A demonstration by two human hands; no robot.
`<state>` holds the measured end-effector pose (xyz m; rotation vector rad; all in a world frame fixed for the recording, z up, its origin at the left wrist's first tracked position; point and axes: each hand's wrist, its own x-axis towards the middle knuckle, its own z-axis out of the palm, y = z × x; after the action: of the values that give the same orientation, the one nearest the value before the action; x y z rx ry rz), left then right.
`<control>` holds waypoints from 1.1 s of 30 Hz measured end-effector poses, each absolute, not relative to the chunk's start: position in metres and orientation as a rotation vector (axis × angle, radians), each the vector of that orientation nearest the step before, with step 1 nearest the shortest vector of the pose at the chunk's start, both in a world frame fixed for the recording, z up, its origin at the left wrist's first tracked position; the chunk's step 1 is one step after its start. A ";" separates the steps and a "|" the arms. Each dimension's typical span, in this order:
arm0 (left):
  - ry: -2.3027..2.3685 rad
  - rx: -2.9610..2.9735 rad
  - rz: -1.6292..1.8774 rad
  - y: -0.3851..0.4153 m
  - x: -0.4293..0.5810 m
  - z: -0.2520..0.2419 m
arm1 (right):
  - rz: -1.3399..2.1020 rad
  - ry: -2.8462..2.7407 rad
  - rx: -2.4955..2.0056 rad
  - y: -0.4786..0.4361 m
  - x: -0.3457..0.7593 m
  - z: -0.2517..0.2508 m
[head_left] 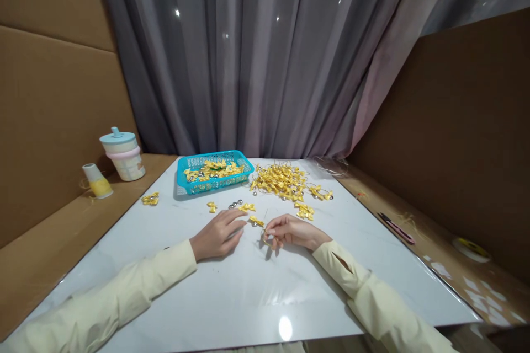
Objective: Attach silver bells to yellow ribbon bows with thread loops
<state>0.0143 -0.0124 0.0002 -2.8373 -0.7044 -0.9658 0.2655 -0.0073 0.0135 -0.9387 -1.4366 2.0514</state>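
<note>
My left hand (218,234) lies flat on the white table (248,298), fingers stretched toward a small yellow ribbon bow (255,222) that its fingertips nearly touch. My right hand (292,230) rests just to the right, fingers curled in a pinch on a thin gold loop (266,241) next to that bow. Small silver bells (235,205) lie just beyond my left hand, with loose bows (247,207) around them. A heap of yellow bows with gold loops (281,181) sits further back. A blue mesh basket (215,172) at the back holds more bows.
A lidded pastel cup (123,154) and a small tipped paper cup (96,180) stand on the left cardboard ledge. A stray bow (150,198) lies at the table's left edge. A pink-handled tool (396,227) and a tape roll (471,249) lie on the right. Grey curtain behind.
</note>
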 end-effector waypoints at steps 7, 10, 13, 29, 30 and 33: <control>-0.446 -2.735 -0.948 -0.016 0.008 -0.004 | 2.060 -1.424 -0.952 -0.006 0.266 0.012; -0.511 -2.765 -0.891 -0.014 0.010 -0.006 | 2.063 -1.425 -0.951 -0.006 0.266 0.011; -0.773 -2.778 -0.930 -0.008 0.017 -0.003 | 2.068 -1.430 -0.952 -0.005 0.267 0.011; -1.053 -3.289 -0.636 0.042 0.044 0.008 | 2.107 -1.445 -0.928 -0.001 0.267 0.012; -1.062 -3.308 -0.628 0.041 0.044 0.008 | 2.089 -1.458 -0.944 -0.002 0.267 0.013; -1.102 -3.349 -0.567 0.038 0.045 0.008 | 2.034 -1.498 -0.963 -0.005 0.265 0.016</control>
<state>0.0455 0.0376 0.0079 -3.3494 -1.1017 -0.5672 0.2652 -0.0047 0.0158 -0.9633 -1.4976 2.0338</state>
